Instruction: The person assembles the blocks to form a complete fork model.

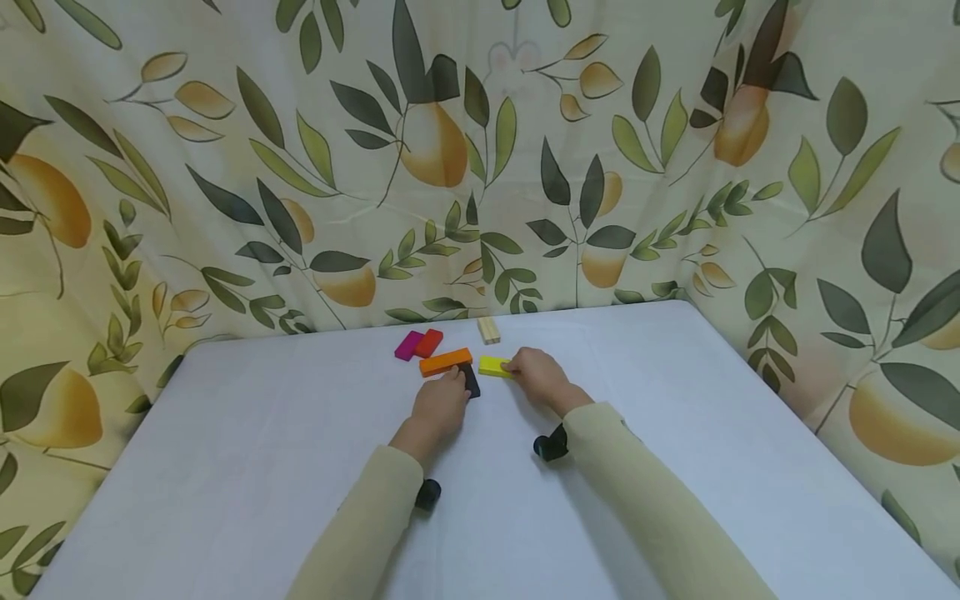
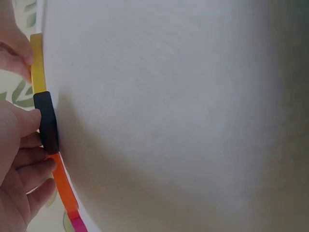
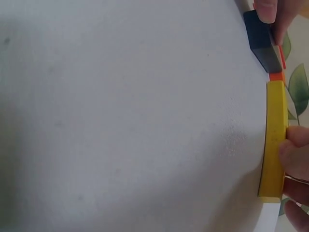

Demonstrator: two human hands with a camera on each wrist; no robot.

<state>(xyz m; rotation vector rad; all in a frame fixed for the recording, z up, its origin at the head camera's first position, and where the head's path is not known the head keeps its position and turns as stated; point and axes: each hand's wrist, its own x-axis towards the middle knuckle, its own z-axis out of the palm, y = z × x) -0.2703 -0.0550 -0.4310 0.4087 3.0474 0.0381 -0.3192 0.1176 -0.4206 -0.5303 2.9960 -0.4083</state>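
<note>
Near the far side of the table, my left hand [image 1: 438, 406] pinches a black block [image 1: 472, 381], thumb on its near face in the left wrist view. My right hand [image 1: 542, 379] grips the right end of a yellow block [image 1: 493, 367], just right of the black one. In the right wrist view the yellow block [image 3: 273, 145] lies lengthwise, with thumb and fingers at its side. An orange block [image 1: 446, 362] lies right behind the black one, close to my left fingertips. The black block's upper part is partly covered by my fingers in the head view.
Behind the orange block lie a red block [image 1: 429, 343] and a magenta block [image 1: 408, 345], overlapping in the head view. Pale cream blocks [image 1: 488, 330] sit by the back edge of the white-covered table [image 1: 262, 450]. A leaf-and-fruit patterned curtain [image 1: 480, 167] hangs behind.
</note>
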